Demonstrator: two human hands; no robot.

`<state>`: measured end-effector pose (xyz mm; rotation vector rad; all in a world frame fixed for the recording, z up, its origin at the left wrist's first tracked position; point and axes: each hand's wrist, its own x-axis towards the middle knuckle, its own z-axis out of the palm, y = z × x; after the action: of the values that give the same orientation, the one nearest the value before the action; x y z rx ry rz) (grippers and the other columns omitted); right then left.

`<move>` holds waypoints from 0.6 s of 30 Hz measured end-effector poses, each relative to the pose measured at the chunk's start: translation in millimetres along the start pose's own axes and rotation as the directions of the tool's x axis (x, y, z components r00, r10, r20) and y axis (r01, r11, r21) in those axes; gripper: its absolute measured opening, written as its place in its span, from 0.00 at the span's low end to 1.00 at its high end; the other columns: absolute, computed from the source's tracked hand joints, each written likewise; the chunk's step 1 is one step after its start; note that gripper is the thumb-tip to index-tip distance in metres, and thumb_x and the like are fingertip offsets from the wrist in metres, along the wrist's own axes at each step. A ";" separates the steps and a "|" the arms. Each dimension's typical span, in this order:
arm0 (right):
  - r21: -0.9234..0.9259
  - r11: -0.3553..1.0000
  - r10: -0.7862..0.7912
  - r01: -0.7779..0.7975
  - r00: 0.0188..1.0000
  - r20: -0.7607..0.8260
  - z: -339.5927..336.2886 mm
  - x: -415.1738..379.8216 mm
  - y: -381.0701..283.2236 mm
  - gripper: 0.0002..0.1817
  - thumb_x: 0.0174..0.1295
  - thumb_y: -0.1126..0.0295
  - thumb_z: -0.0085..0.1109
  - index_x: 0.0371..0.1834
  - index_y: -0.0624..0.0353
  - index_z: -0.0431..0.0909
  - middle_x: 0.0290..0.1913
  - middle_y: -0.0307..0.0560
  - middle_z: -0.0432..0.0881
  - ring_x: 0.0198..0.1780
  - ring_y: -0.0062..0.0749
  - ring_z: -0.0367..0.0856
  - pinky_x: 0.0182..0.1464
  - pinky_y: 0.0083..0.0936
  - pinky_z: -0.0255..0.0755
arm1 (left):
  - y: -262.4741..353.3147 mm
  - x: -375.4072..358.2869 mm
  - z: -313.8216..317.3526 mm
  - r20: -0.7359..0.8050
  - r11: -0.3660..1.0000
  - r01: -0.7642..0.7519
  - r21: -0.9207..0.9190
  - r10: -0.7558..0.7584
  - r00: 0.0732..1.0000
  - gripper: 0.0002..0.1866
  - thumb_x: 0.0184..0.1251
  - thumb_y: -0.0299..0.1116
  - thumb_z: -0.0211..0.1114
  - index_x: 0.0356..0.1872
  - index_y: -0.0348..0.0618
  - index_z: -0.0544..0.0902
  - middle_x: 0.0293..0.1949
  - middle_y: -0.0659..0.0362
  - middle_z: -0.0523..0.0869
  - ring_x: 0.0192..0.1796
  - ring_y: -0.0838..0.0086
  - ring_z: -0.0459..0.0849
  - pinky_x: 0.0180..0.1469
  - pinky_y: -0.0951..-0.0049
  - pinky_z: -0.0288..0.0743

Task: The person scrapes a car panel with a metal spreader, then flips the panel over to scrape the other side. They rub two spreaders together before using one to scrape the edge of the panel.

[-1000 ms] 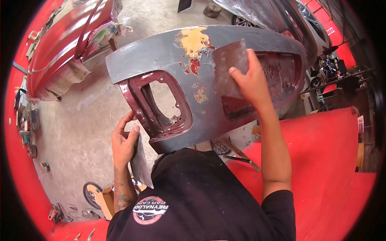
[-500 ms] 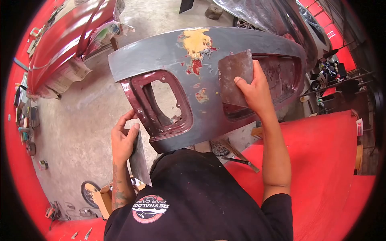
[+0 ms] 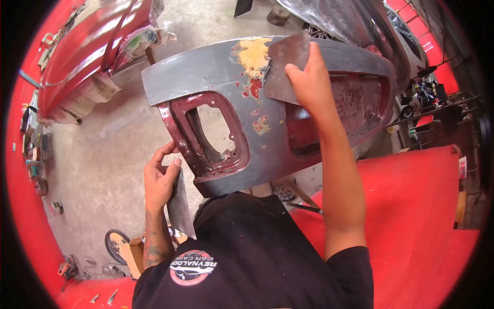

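A grey car trunk lid (image 3: 180,69) with dark red recesses lies in front of me. On its upper face is a patch of yellow filler (image 3: 253,56), with bare red spots (image 3: 253,88) below it. My right hand (image 3: 315,85) grips a flat, dark metal scraper plate (image 3: 284,69) by its right side, thumb on top. Grey flakes line the plate's left edge, right beside the filler. My left hand (image 3: 160,177) pinches a second thin metal plate (image 3: 181,208), which hangs down toward my shirt; its fingertips are at the lid's left edge.
A red car panel (image 3: 72,67) with masking paper stands at the upper left. Beyond the lid is a car under plastic sheeting (image 3: 339,20). A red surface (image 3: 411,201) spreads at the right. Cardboard (image 3: 136,252) and a wheel (image 3: 114,242) are at the lower left.
My right hand has moved forward and left with its plate, from over the right recess to the filler's edge. Loose flakes have gathered against the plate. My left hand is nearly still.
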<state>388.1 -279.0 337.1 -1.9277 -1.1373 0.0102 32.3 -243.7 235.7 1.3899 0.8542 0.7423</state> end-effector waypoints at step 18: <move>0.211 0.974 -0.087 0.080 0.996 0.023 -0.9 -8.3 9.1 0.26 0.50 0.71 0.59 0.55 0.65 0.70 0.42 0.54 0.82 0.43 0.41 0.82 0.49 0.33 0.74 | 5.2 0.8 0.7 0.005 1.000 -0.013 -0.008 0.013 1.000 0.24 0.65 0.25 0.62 0.62 0.29 0.72 0.54 0.57 0.79 0.37 0.86 0.77 0.38 0.83 0.70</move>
<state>390.1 -287.4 328.2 -1.6974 -1.1885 0.1113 33.5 -243.1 240.9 1.3904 0.8380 0.7510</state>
